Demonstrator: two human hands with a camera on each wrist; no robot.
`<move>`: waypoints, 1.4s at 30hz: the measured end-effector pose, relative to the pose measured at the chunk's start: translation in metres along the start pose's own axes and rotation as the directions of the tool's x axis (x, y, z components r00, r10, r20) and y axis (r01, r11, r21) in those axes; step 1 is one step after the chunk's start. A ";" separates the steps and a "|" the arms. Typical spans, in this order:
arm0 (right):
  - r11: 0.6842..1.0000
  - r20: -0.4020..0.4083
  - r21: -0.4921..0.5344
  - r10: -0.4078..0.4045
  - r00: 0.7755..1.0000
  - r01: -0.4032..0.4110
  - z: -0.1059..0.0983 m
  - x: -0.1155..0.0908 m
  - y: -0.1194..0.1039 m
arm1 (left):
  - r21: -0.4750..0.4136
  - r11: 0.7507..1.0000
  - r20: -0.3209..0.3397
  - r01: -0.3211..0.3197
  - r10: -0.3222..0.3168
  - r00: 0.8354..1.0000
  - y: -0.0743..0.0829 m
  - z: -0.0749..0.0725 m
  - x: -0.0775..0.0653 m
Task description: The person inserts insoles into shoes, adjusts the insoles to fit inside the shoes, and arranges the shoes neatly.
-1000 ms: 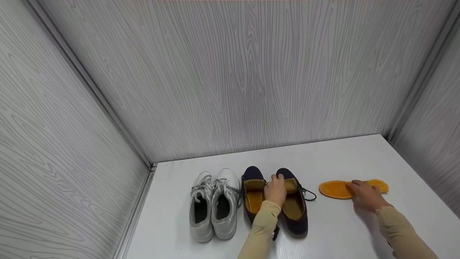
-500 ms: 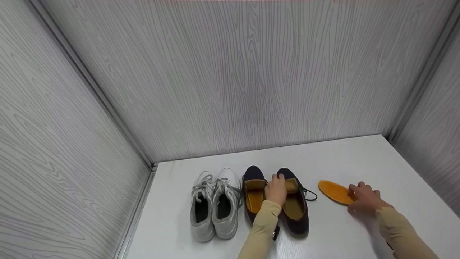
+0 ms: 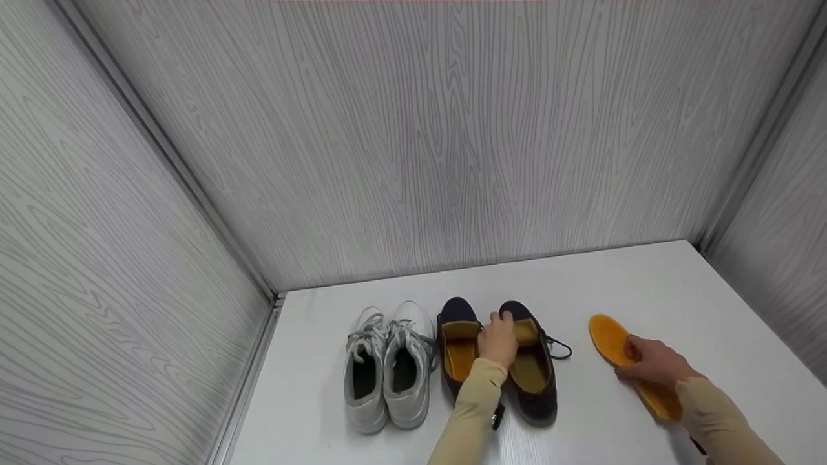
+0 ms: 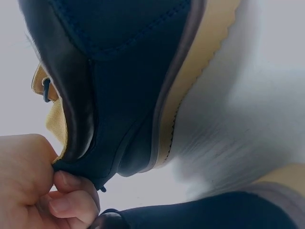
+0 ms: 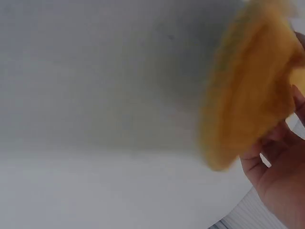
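Between two dark navy lace-up shoes, my left hand (image 3: 497, 339) pinches the upper edge of the right navy shoe (image 3: 539, 397) beside its tan tongue. The left wrist view shows thumb and fingers (image 4: 76, 202) gripping that shoe's dark side (image 4: 133, 90). An orange insole (image 3: 607, 336) is in my right hand (image 3: 659, 363), off to the right of the shoes; it slants from upper left to lower right. Blurred in the right wrist view, the insole (image 5: 252, 90) is held between fingers and thumb. Inside the left navy shoe (image 3: 457, 311) shows an orange lining.
A pair of white-grey laced sneakers (image 3: 406, 381) stands left of the navy shoes. The right navy shoe's loose lace (image 3: 561, 350) loops onto the white table (image 3: 310, 361). Wood-grain panels (image 3: 452, 148) rise behind and on both sides.
My right hand has turned the orange insole from lying nearly crosswise to a steep slant, its left end now pointing up and away. The left hand has stayed on the navy shoe.
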State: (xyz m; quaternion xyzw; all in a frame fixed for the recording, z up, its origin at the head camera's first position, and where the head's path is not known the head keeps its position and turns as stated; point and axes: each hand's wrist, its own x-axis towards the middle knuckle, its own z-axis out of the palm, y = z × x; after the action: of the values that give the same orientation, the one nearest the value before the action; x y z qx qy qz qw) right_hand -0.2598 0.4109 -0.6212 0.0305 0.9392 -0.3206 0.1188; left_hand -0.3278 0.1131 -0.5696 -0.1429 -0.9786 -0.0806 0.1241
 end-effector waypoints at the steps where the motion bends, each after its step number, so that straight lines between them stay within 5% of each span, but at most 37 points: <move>1: 1.000 -0.015 -0.011 -0.009 1.000 0.009 0.001 0.000 -0.002 | -0.003 1.000 0.002 0.000 0.000 1.000 0.000 0.000 0.000; 8: 0.996 -0.141 -0.014 -0.088 0.986 0.087 0.004 0.002 -0.022 | -0.040 0.999 0.009 0.009 -0.008 1.000 -0.001 0.001 0.002; 15: 0.992 -0.178 0.053 -0.105 0.978 0.116 0.004 0.003 -0.057 | -0.045 0.999 0.021 0.021 -0.020 1.000 -0.002 0.000 0.003; 23: 0.965 -0.214 0.110 -0.213 0.953 0.240 0.001 -0.010 -0.106 | -0.055 0.998 0.041 0.024 -0.022 0.999 -0.002 0.000 0.002; 31: 0.939 -0.187 0.101 -0.306 0.933 0.329 -0.002 -0.026 -0.147 | -0.044 0.999 -0.001 0.011 -0.011 1.000 -0.004 0.004 0.005; 38: 0.880 -0.164 0.074 -0.453 0.876 0.469 0.003 -0.037 -0.162 | -0.057 0.998 0.019 -0.005 0.006 1.000 -0.004 0.005 0.004; 42: 0.867 -0.138 0.061 -0.484 0.864 0.495 0.007 -0.041 -0.165 | -0.064 0.998 0.024 0.009 -0.008 1.000 -0.003 0.006 0.004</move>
State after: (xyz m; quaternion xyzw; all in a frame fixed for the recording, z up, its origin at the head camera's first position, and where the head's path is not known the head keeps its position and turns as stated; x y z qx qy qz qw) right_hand -0.2406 0.2766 -0.5183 -0.1843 0.9054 -0.3817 -0.0239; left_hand -0.3343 0.1125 -0.5750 -0.1435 -0.9775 -0.1106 0.1076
